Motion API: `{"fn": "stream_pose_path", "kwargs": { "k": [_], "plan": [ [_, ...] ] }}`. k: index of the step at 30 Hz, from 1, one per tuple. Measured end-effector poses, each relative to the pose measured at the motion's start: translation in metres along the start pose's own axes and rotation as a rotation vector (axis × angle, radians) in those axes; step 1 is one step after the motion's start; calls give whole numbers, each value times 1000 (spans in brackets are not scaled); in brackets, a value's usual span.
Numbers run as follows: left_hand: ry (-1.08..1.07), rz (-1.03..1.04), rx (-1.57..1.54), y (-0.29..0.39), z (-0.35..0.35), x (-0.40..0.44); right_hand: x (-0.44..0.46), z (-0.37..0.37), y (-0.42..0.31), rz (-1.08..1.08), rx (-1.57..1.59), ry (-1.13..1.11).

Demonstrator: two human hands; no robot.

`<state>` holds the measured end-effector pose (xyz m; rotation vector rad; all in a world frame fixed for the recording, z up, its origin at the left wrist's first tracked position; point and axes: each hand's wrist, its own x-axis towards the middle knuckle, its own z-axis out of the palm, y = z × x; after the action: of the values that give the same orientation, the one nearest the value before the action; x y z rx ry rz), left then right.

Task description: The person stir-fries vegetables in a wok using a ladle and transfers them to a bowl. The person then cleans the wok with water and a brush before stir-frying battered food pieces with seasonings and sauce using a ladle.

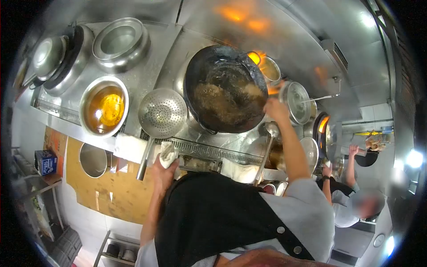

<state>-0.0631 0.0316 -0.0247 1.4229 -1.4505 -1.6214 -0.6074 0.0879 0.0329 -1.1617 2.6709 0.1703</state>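
My left hand (163,172) is closed around a folded white cloth (168,154), close to the handle of a perforated strainer (163,113). The strainer lies on the steel counter with its handle over the front edge. A large black wok (226,104) sits on the stove, holding dark bubbling liquid with brown food in it. My right hand (276,109) is at the wok's right rim, its fingers curled; what they hold, if anything, I cannot make out. Below that forearm rests a ladle (271,129), its long handle pointing toward me.
Left of the strainer stands a steel bowl of amber oil (104,107), with a steel pot (121,44) behind it. A pot of clear liquid (297,102) stands right of the wok, near flames. Another person (342,196) works at a second wok (321,129) farther right.
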Motion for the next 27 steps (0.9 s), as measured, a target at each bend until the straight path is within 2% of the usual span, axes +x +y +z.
{"fn": "stream_pose_path", "kwargs": {
  "k": [2,3,5,6,9,12,13,14,15,17,18,19,20,21,22,23,24,25,27],
  "plan": [
    [-61,7,44,27,10,4,32,-3,-50,-35,-13,320],
    [-66,94,74,23,18,8,64,40,-49,-99,0,309],
    [-86,115,39,20,29,14,59,84,-76,-152,33,254],
    [-100,130,24,20,32,16,21,75,-98,-145,55,214],
    [-151,-132,-345,17,39,16,-38,47,-75,-183,124,155],
    [-304,-308,-460,19,49,25,9,24,-41,5,133,114],
    [-253,-355,-491,40,62,22,24,27,-55,1,185,210],
    [-313,-353,-530,43,71,25,44,31,-80,-6,235,309],
    [-262,-358,-477,45,85,28,82,69,-100,-27,580,300],
    [-228,-347,-466,43,110,36,103,110,-166,-130,981,374],
    [-186,-359,-429,45,118,39,87,109,-198,-196,1113,327],
    [-146,-368,-393,49,126,43,74,114,-223,-217,1107,284],
    [-112,-379,-357,52,132,44,47,101,-232,-243,1123,129],
    [-39,-267,-345,40,143,49,14,87,-227,-359,980,206],
    [-58,-289,-371,48,148,48,-5,88,-209,-494,891,182],
    [-73,-310,-395,60,155,48,-35,64,-186,-470,900,-100],
    [-87,-333,-413,70,160,49,-60,39,-158,-559,712,-209],
    [-74,-300,-485,63,169,59,-70,45,-121,-589,552,-257],
    [-129,-233,-447,56,175,66,-56,27,-59,-475,355,-386]
  ]
}}
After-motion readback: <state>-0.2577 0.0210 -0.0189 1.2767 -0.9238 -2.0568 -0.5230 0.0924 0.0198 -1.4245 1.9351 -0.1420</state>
